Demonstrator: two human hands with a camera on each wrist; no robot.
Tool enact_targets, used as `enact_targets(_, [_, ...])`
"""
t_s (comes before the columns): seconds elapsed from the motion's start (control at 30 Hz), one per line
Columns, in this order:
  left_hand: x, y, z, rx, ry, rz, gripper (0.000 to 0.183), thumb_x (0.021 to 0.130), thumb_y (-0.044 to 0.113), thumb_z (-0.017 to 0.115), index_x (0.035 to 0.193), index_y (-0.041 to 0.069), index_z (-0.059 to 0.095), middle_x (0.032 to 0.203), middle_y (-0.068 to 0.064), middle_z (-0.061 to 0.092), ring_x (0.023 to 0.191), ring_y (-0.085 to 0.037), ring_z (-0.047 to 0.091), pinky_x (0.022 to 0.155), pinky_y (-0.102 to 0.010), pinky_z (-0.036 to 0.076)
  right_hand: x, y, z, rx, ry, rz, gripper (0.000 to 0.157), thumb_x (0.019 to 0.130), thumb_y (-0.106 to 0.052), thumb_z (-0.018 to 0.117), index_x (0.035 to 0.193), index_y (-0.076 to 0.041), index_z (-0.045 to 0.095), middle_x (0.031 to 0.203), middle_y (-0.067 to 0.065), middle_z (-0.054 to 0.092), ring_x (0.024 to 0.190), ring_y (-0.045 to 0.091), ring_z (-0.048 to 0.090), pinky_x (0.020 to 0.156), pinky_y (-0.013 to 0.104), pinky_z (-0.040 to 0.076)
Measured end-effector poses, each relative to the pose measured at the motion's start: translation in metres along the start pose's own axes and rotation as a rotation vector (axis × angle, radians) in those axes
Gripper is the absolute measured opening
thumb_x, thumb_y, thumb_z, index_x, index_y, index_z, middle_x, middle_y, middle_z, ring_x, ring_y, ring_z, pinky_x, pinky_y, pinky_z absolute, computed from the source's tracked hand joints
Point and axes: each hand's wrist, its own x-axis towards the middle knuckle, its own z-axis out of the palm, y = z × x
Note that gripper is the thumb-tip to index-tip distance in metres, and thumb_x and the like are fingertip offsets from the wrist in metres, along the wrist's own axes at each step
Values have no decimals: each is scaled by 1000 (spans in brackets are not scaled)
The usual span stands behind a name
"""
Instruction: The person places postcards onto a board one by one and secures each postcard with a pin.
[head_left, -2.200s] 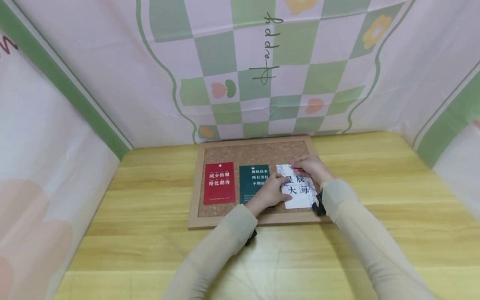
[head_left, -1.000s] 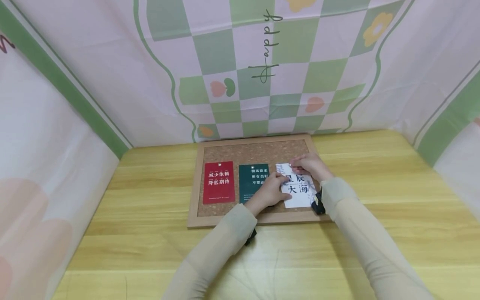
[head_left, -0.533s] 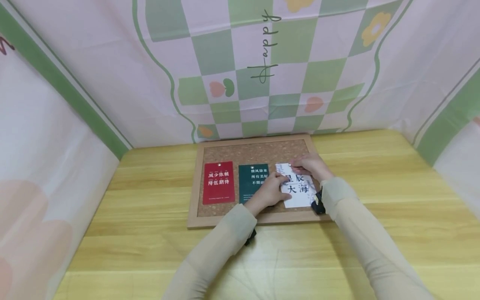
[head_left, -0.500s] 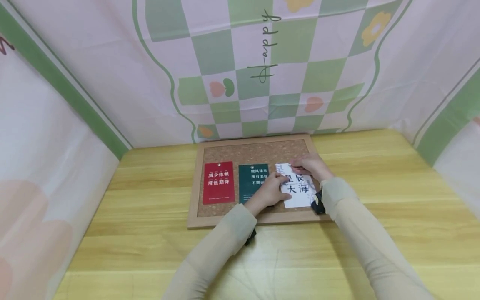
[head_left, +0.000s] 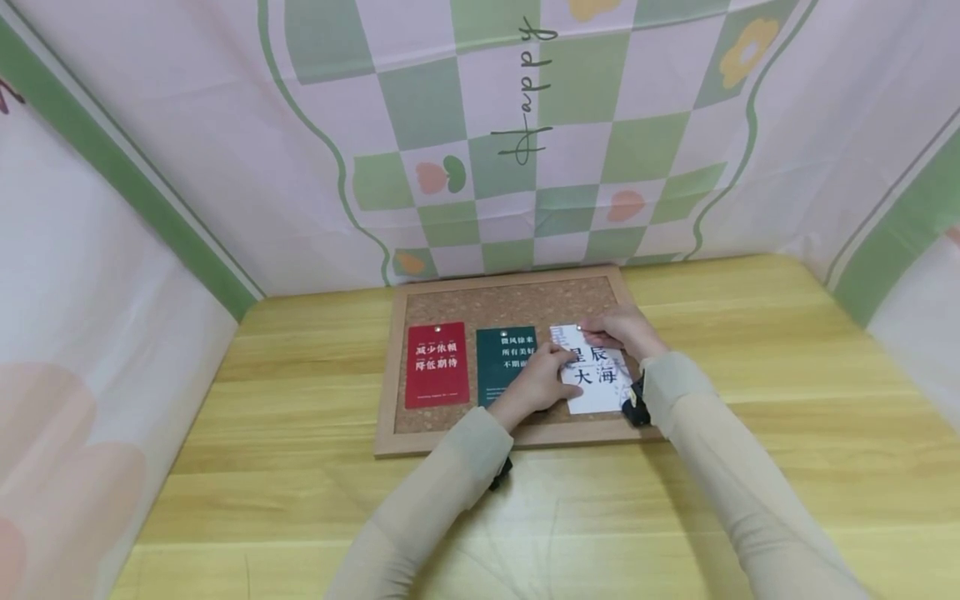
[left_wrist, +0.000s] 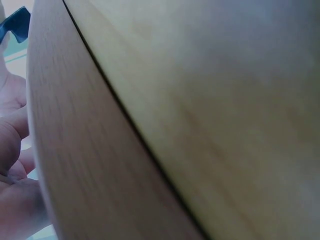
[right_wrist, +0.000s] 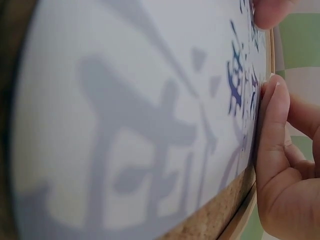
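A white card (head_left: 596, 396) with dark Chinese characters lies on the right part of a framed cork board (head_left: 510, 304). My right hand (head_left: 621, 327) is at the card's top edge, its thumb and index fingertips pinching a small pale thumbtack (head_left: 579, 328), mostly covered by them. In the right wrist view, those fingertips (right_wrist: 274, 92) meet against the card's surface. My left hand (head_left: 542, 380) rests with extended fingers on the card's left side and covers part of a dark green card (head_left: 495, 367). In the left wrist view, its fingers show beyond the board's wooden frame (left_wrist: 75, 120).
A red card (head_left: 437, 379) hangs by a tack (head_left: 437, 329) on the left of the board, and the green card has one (head_left: 503, 333) too. Around the board is a yellow wood-grain table (head_left: 300, 500). A checked cloth (head_left: 502, 108) stands behind, with pale cloth at both sides.
Both hands keep almost the same place on the white card. The head view has shifted slightly, and the cards and board have not moved on the table.
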Motion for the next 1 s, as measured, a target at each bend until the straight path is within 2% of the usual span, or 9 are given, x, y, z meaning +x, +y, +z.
enact_targets(0.37, [0,-1,1,-9,5,5,55,88,24,69,138,14,51,140,-7,44,127,-19,46,107,-30,41,-3,-1,0,-16,6,-1,7,94,-4,55,97,-1,60,60,-11,65,58,-4,63,63,11,53])
enact_targets(0.57, [1,-1,1,-13,5,5,55,88,24,69,138,14,51,140,-7,44,128,-19,46,107,-30,41,-3,-2,1,-27,14,12,5,94,-5,55,96,-1,59,59,-10,64,57,-3,62,62,11,53])
enact_targets(0.7, [1,0,0,-18,5,-1,55,88,24,69,138,14,51,140,-6,43,129,-19,45,107,-30,41,-2,-1,1,-36,14,10,10,94,-5,56,100,2,59,59,-10,64,57,-3,62,62,11,53])
enact_targets(1.0, [1,-1,1,-28,4,0,55,88,24,69,138,14,51,140,-7,43,129,-19,45,107,-31,41,0,0,0,-40,8,18,7,94,-6,57,96,1,59,59,-10,63,56,-4,62,62,11,53])
